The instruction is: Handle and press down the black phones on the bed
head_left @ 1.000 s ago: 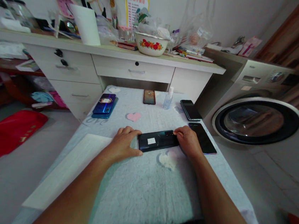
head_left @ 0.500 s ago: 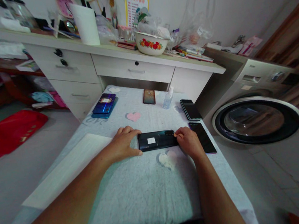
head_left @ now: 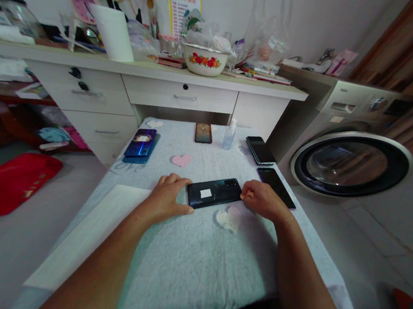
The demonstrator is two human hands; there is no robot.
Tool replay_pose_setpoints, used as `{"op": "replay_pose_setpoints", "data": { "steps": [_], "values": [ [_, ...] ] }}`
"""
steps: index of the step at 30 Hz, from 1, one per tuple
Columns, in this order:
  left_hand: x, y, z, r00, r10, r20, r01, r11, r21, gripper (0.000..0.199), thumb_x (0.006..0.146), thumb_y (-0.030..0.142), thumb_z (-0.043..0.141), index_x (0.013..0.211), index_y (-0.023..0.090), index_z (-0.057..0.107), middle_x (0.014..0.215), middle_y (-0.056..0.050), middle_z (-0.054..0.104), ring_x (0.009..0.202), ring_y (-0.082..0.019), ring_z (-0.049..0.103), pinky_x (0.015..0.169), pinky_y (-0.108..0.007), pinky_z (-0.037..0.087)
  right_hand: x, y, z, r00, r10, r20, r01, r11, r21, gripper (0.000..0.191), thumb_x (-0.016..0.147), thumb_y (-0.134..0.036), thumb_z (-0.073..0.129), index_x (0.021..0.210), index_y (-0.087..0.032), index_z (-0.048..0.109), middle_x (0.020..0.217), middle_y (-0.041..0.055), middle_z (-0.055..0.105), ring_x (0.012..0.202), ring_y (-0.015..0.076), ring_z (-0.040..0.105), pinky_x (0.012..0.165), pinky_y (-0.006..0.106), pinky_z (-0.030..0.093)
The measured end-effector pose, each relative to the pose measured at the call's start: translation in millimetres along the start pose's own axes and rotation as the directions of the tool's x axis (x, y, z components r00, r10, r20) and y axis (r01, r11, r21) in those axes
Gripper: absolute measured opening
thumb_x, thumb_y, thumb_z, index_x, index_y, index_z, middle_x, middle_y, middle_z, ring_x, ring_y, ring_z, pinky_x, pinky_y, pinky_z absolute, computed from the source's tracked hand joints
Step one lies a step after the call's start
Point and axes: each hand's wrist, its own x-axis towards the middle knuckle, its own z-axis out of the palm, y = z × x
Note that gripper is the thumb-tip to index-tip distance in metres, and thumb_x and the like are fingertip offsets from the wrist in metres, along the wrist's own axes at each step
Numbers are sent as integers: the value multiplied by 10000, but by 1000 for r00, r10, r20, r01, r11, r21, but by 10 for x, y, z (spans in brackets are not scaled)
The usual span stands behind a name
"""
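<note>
A dark smartphone (head_left: 218,193) with a white sticker lies on the cloth-covered table, its back and camera block facing up. Its left end is gripped by my left hand (head_left: 168,196), thumb at the near corner and fingers at the far one. At the lower right corner, my right hand (head_left: 260,196) is closed in a pinch against the phone's edge; whatever it may hold is hidden. Just beyond that hand lies a black-screened phone (head_left: 278,186). Behind it is a small stack of phones (head_left: 260,150).
Blue phones (head_left: 141,144) lie stacked at the far left, a brown phone (head_left: 203,132) and a clear spray bottle (head_left: 229,136) at the far side. A white sheet (head_left: 85,236) lies under my left forearm. A washing machine (head_left: 319,108) stands right of the table, a white desk (head_left: 182,98) behind.
My right hand has shifted from the phone's right edge down to its lower right corner, its fingers curled tighter. My left hand keeps its grip. The view has turned slightly.
</note>
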Motion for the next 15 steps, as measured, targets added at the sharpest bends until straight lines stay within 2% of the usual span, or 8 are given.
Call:
{"op": "replay_pose_setpoints", "data": {
  "steps": [15],
  "values": [
    [-6,33,-15,1000,-17,4,17,1000,1,708,622,524,689,1251,241,533,1146,-85,511,1082,-314,424,928,-398,378,-10,-200,168,988,-152,12,152,988,-13,111,737,-102,548,762,-182,620,792,12,595,749,141,529,663,232,333]
  ]
}}
